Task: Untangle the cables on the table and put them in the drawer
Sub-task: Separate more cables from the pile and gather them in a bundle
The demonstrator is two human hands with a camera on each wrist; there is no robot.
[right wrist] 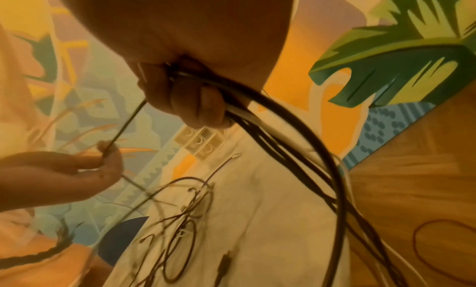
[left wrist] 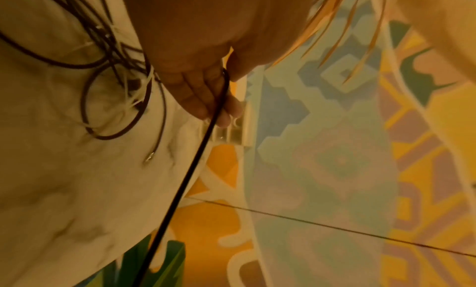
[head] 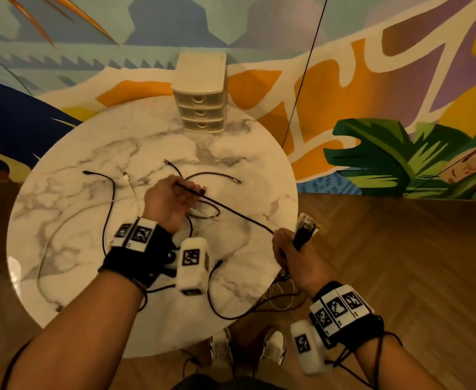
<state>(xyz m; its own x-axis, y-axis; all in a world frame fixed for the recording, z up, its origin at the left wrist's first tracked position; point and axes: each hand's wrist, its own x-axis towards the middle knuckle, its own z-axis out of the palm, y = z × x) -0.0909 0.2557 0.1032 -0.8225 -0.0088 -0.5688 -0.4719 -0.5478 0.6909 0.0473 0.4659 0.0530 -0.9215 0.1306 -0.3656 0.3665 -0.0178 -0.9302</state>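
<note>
Black cable pulled taut between two hands above the marble tabletop (head: pixel 71 277).

The left hand (head: pixel 166 204) has its grip pinching the black cable (head: pixel 231 211), which runs straight to the right hand (head: pixel 293 254); that grip is curled tight round a bundle of cables (right wrist: pixel 296 128), seemingly several dark and one white. Beneath the left grip lies the remaining tangle (head: pixel 203 212). Beyond it, at the tabletop's far edge, stands the drawer unit (head: pixel 201 108), drawers closed.

You see dim, warm yellow light. Both wrist views are soft and blurred; the head view is sharper, its edges bent by the wide lens.
</note>
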